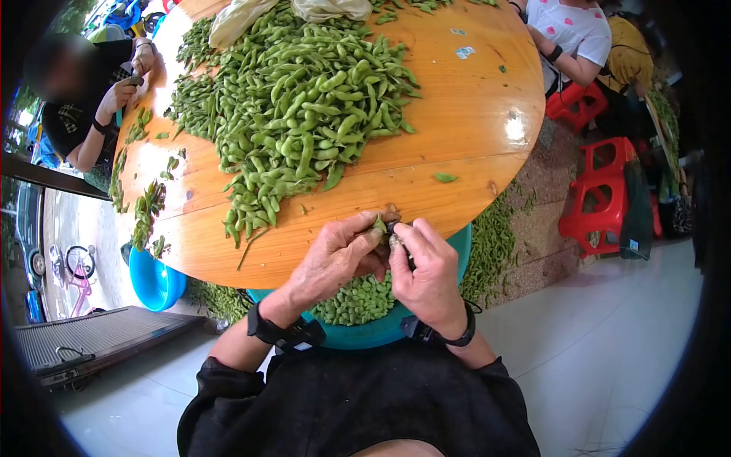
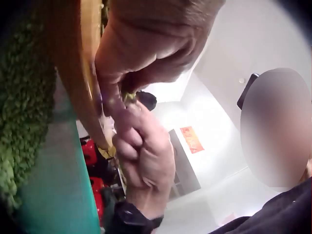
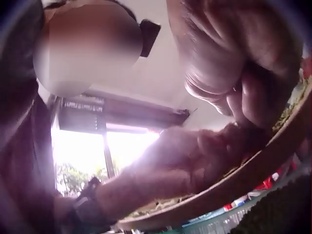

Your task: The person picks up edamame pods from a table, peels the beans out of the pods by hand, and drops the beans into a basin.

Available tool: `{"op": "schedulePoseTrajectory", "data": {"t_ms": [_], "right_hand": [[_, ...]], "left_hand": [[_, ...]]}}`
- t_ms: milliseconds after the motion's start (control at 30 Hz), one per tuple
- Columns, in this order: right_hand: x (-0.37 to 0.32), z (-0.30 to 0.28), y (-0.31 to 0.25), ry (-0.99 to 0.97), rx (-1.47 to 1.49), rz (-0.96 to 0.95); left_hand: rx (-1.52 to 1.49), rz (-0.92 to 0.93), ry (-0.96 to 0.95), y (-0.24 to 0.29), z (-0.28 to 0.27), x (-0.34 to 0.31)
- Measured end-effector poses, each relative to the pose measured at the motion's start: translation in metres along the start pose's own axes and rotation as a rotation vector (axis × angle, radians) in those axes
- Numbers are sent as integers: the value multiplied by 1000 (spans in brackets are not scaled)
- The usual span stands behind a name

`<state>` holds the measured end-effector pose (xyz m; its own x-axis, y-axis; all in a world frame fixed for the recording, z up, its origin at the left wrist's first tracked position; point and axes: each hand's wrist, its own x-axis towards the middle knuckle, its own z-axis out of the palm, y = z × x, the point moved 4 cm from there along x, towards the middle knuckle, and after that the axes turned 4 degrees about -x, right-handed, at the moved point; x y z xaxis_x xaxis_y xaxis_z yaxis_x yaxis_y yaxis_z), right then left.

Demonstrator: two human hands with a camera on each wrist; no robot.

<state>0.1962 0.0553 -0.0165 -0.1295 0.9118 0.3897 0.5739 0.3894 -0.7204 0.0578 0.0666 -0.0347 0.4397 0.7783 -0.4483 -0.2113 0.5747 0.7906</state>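
Note:
Both hands meet above a teal basin (image 1: 358, 337) at the table's near edge. My left hand (image 1: 331, 255) pinches a green soybean pod (image 1: 379, 223) between thumb and fingers. From the other side my right hand (image 1: 428, 266) grips a small dark tool (image 1: 393, 227), its tip right at the pod; its exact kind I cannot tell. In the left wrist view the dark piece (image 2: 146, 100) shows beside the touching fingertips. Shelled green beans (image 1: 354, 301) fill the basin below. A large heap of soybean pods (image 1: 304, 114) covers the table's middle.
The round wooden table (image 1: 457, 152) carries loose pods and pale cloth bags (image 1: 236, 23). Another person (image 1: 84, 114) works at its left side; a second (image 1: 567, 38) sits at right. Red stools (image 1: 601, 202), a blue basin (image 1: 154, 280) and spilled pods (image 1: 487, 259) surround it.

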Motion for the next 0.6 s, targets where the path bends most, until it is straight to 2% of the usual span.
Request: {"op": "schedulePoseTrajectory", "data": {"t_ms": [67, 100, 200, 300, 433, 500, 600], "right_hand": [[-2, 6, -5, 31, -29, 5], [-3, 7, -6, 64, -60, 10], [-5, 10, -10, 61, -72, -15], [-6, 12, -12, 74, -69, -29], [-4, 11, -8, 110, -90, -53], [-3, 10, -5, 125, -78, -46], [-3, 6, -2, 123, -54, -35]], "left_hand": [[-94, 115, 43, -8, 2, 4], [-96, 116, 44, -11, 5, 3], [110, 390, 207, -6, 12, 2], [87, 363, 264, -16, 9, 3], [13, 360, 244, -18, 10, 6], [-336, 218, 168, -21, 13, 8], [-417, 200, 128, -21, 14, 6]]}}
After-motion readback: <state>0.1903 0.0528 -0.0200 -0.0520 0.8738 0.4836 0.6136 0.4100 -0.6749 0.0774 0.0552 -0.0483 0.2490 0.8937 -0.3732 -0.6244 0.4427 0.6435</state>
